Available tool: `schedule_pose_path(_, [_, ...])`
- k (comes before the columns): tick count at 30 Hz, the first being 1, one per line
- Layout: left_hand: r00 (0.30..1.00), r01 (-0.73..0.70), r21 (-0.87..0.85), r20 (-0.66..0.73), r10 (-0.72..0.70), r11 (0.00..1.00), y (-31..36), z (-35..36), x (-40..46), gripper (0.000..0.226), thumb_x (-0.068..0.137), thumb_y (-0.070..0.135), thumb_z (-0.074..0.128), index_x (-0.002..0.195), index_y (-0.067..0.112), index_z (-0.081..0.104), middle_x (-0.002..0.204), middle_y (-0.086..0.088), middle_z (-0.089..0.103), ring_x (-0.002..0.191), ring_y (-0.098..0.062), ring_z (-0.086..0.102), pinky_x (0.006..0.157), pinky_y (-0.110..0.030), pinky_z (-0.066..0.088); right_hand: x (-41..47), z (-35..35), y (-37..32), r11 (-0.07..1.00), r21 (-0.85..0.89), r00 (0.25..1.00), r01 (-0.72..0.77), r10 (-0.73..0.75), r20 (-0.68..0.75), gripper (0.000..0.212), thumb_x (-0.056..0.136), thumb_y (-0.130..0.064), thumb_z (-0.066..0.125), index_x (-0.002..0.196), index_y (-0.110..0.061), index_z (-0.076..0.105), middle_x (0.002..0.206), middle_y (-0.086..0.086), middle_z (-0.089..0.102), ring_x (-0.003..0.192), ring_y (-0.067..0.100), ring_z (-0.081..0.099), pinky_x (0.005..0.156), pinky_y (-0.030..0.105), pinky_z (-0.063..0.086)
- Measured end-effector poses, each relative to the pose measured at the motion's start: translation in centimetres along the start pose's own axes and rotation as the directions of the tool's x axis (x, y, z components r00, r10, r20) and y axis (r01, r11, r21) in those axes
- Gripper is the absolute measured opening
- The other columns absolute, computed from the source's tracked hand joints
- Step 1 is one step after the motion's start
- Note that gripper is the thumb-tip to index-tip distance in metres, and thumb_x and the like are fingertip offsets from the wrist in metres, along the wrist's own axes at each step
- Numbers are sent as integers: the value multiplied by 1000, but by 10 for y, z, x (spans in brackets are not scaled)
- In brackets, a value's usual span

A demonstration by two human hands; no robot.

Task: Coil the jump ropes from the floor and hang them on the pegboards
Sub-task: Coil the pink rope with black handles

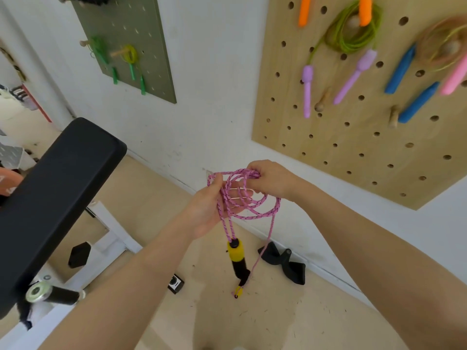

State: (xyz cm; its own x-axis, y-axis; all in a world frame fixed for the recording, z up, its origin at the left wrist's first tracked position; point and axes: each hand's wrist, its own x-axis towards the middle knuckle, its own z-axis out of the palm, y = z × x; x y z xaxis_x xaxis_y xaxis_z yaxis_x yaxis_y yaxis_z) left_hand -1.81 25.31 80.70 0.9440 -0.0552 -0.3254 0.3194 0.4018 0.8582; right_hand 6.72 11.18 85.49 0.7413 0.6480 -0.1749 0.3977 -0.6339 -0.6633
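1. I am holding a pink braided jump rope with dark flecks (pixel 249 213), gathered into several loose round loops between my two hands, in front of the white wall.
2. Its yellow-and-black foam handles (pixel 237 258) are hanging straight down below the loops, above the pale wooden floor (pixel 227 322), with one thin strand trailing beside them.
3. My left hand (pixel 209 210) is lying palm up under the coil, thumb pressing the strands against the open palm, fingers stretched through the loops.
4. My right hand (pixel 271 179) is curling knuckles up over the top of the coil, fingers pinching the bundled strands tight.
5. Both bare forearms are reaching forward from the lower edge, meeting at the rope.
6. A light wooden pegboard with round holes (pixel 353 147) is standing up to the right, carrying coiled ropes with orange, lilac, blue and pink handles on wooden pegs.
7. A green metal pegboard (pixel 156 72) further left is carrying green ropes.
8. A padded black bench (pixel 55 188) is sitting at my left.
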Motion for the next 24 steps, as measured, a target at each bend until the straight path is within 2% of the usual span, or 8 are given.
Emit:
schedule_pose_path(2, [1000,10,-6,-2,-10,1000,-1,7,1,54,100,42,25,109,4,63,97,-15,70,86,-25,68,80,-33,57,1,4,-4,988,-154,999,26,-18,51,19,86,-23,59,86,-4,55,78,2,54,71,16,49,59,23,36])
schedule_pose_path(6, [1000,23,44,-7,-22,999,0,6,-2,47,100,38,30,103,7,66,90,-14,70,84,-27,68,84,-37,54,0,3,-9,971,-212,991,109,-90,98,16,90,-25,56,83,-11,51,77,-2,50,73,15,46,59,16,32])
schedule_pose_path(9, [998,56,45,13,-57,997,-3,-13,-10,37,100,29,34,108,8,63,97,-11,72,90,-24,69,83,-33,56,1,-7,-1,993,-77,996,88,-88,-8,26,90,-25,59,73,-8,50,66,-3,44,60,11,41,57,22,32])
schedule_pose_path(11, [997,66,66,-33,-64,996,-9,-29,-14,29,96,20,44,116,5,57,100,-11,72,91,-22,70,81,-29,56,2,-15,4,985,167,993,45,-26,-116,24,91,-21,59,75,-6,50,64,-1,41,56,13,37,58,27,33])
schedule_pose_path(14, [998,51,65,-31,-49,997,-8,-42,-17,42,83,17,62,122,6,53,106,-11,71,96,-24,68,87,-34,54,3,-22,6,952,306,987,22,27,-157,22,94,-16,54,75,-11,44,63,-2,38,55,12,35,56,25,33])
schedule_pose_path(18, [986,-6,236,165,-34,972,21,-26,-15,68,61,49,80,120,24,59,119,-5,65,110,-20,61,100,-40,45,3,-12,-4,985,127,993,118,-116,-24,16,93,-15,55,79,-8,53,68,-3,47,61,11,42,60,23,36])
schedule_pose_path(22, [998,-46,562,-12,63,826,42,-1,-13,55,72,61,64,105,18,68,102,0,66,102,-16,59,102,-41,43,4,-4,-19,953,-116,960,280,-279,22,8,89,-7,54,93,-2,59,81,3,58,73,16,49,61,21,37])
schedule_pose_path(24, [995,-52,634,-35,96,772,47,5,-15,50,77,57,63,102,13,68,100,7,64,101,-11,57,94,-27,44,4,-4,-25,938,-222,958,267,-283,-39,12,86,-7,53,97,-7,57,83,2,58,74,19,51,63,28,41])
